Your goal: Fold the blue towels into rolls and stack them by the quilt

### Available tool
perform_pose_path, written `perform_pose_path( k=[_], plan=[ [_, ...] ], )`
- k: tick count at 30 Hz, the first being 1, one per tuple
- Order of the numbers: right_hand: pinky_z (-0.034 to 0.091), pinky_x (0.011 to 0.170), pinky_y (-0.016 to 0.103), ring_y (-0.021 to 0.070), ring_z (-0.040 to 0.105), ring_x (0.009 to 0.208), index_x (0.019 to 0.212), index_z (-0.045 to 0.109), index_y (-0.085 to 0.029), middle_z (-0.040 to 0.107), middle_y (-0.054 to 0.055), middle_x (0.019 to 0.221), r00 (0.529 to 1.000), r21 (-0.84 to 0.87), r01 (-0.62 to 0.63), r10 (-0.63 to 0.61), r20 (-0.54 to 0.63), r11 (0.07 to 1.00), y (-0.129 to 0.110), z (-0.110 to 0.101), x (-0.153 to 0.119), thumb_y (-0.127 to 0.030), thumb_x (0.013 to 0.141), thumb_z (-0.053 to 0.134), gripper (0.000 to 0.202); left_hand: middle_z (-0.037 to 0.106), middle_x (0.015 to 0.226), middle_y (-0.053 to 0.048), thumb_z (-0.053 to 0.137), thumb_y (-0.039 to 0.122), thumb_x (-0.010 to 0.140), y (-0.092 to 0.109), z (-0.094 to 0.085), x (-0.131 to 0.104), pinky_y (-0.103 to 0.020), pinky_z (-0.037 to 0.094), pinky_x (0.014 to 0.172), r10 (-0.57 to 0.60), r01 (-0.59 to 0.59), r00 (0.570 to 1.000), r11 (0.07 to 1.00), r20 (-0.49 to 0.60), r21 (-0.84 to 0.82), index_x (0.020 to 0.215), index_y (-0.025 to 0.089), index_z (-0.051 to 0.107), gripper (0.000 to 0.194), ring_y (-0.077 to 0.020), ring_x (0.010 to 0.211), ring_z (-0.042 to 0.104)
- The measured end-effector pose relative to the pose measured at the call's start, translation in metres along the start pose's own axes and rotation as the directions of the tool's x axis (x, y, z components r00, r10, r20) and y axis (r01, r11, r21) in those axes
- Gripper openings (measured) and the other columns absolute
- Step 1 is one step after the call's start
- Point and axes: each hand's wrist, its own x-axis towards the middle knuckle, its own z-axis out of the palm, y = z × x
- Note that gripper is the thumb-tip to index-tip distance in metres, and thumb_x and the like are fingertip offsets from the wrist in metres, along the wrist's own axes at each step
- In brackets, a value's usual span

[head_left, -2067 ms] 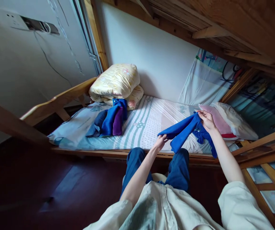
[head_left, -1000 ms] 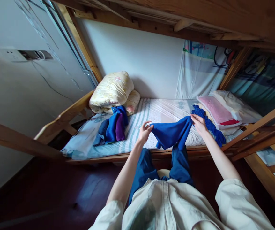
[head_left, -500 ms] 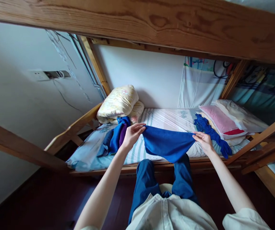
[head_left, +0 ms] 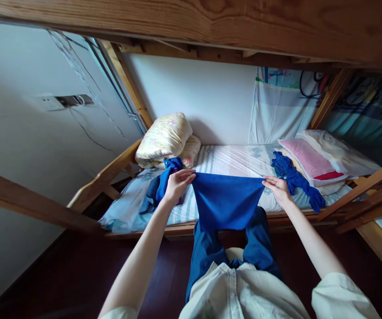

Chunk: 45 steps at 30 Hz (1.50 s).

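Note:
A plain blue cloth (head_left: 228, 201) is stretched between my two hands and hangs down over my knees. My left hand (head_left: 179, 182) pinches its upper left corner between thumb and fingers. At the upper right corner, my right hand (head_left: 278, 188) grips it the same way. Beyond my left hand lie blue and dark clothes (head_left: 161, 188) on the bed, partly hidden by that hand. A crumpled blue garment (head_left: 286, 170) rests on the mattress past my right hand.
The lower bunk's striped sheet (head_left: 224, 158) spreads before me. A folded quilt (head_left: 164, 137) is piled at the left end, and a pink pillow (head_left: 307, 158) lies at the right. Overhead runs a thick wooden beam (head_left: 191, 26). Bed posts (head_left: 34, 201) flank both sides.
The cloth's lower edge has dropped and swung toward me, so it hangs straighter, covering more of my knees. Both hands have shifted slightly left in the view, still holding its corners.

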Motion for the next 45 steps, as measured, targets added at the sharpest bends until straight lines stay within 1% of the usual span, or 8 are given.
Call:
perform_pose_path(
  k=[7,18,23,28,33,36,40,45],
  plan=[
    [0.058,0.079,0.035,0.0228,0.074,0.086,0.086,0.081,-0.021,0.081,0.007,0.091,0.999,-0.027,-0.031,0.031,0.01,0.999,-0.007,0.001,-0.001,-0.044,0.047,0.099,0.049,0.074,0.078,-0.007,0.092,0.061,0.052,0.003,-0.009,-0.005,-0.028,0.051,0.065,-0.024,0.024,0.999,1.0,-0.024,-0.01,0.093,0.015,0.079,0.062,-0.0187,0.072,0.065],
    [0.053,0.062,0.029,0.0177,0.069,0.069,0.088,0.083,-0.02,0.079,0.007,0.081,0.96,-0.094,-0.244,0.254,0.118,0.965,0.013,-0.01,-0.024,-0.042,0.053,0.098,0.044,0.073,0.066,-0.008,0.092,0.059,0.053,-0.049,-0.032,-0.02,-0.026,0.04,0.05,-0.291,0.287,0.955,0.956,0.06,0.059,0.087,0.015,0.08,0.057,-0.0189,0.06,0.064],
    [0.046,0.053,0.021,0.0115,0.065,0.063,0.09,0.082,-0.017,0.077,0.005,0.077,0.931,-0.103,-0.333,0.344,0.125,0.937,0.036,-0.001,0.019,-0.032,0.059,0.095,0.036,0.077,0.078,-0.011,0.091,0.061,0.051,-0.087,-0.02,0.017,-0.027,0.05,0.056,-0.392,0.387,0.911,0.92,0.124,0.063,0.089,0.013,0.077,0.063,-0.023,0.071,0.073],
    [0.045,0.051,0.019,0.0108,0.065,0.058,0.075,0.077,-0.017,0.074,0.004,0.07,0.926,-0.113,-0.374,0.378,0.022,0.921,0.067,0.025,0.096,-0.018,0.058,0.09,0.021,0.077,0.076,-0.011,0.095,0.055,0.046,-0.127,0.01,0.088,-0.037,0.062,0.073,-0.395,0.403,0.903,0.915,0.168,-0.018,0.082,0.012,0.073,0.06,-0.0253,0.072,0.076],
    [0.049,0.054,0.022,0.0161,0.069,0.064,0.078,0.075,-0.017,0.076,0.005,0.072,0.99,-0.154,-0.127,0.114,-0.086,0.98,0.088,0.052,0.169,-0.027,0.063,0.083,0.019,0.075,0.07,-0.007,0.089,0.053,0.052,-0.135,0.038,0.166,-0.037,0.063,0.073,-0.256,0.256,0.964,0.967,0.076,0.021,0.082,0.013,0.073,0.052,-0.0227,0.067,0.074],
    [0.053,0.063,0.025,0.0196,0.072,0.078,0.089,0.077,-0.017,0.079,0.008,0.087,0.992,-0.188,0.08,-0.096,-0.078,0.979,0.105,0.056,0.189,-0.036,0.07,0.076,0.027,0.078,0.078,-0.008,0.08,0.054,0.064,-0.146,0.044,0.187,-0.036,0.062,0.075,-0.099,0.098,0.995,0.994,0.02,0.056,0.093,0.014,0.075,0.05,-0.0233,0.074,0.076],
    [0.054,0.065,0.028,0.0225,0.073,0.083,0.09,0.079,-0.017,0.081,0.011,0.096,0.976,-0.319,0.201,-0.218,-0.016,0.926,0.146,0.048,0.186,-0.041,0.076,0.068,0.03,0.079,0.082,-0.008,0.07,0.051,0.074,-0.189,0.042,0.175,-0.033,0.061,0.075,-0.007,0.01,1.0,0.986,-0.021,0.168,0.095,0.015,0.076,0.042,-0.0237,0.08,0.076],
    [0.058,0.072,0.032,0.0262,0.075,0.089,0.086,0.081,-0.018,0.081,0.011,0.094,0.995,-0.477,0.102,-0.082,0.063,0.873,0.228,0.028,0.149,-0.033,0.078,0.062,0.026,0.078,0.086,-0.011,0.058,0.047,0.078,-0.281,0.043,0.119,-0.03,0.056,0.066,-0.098,0.097,0.995,0.94,-0.015,0.327,0.087,0.016,0.076,0.037,-0.0267,0.089,0.074]
  ],
)
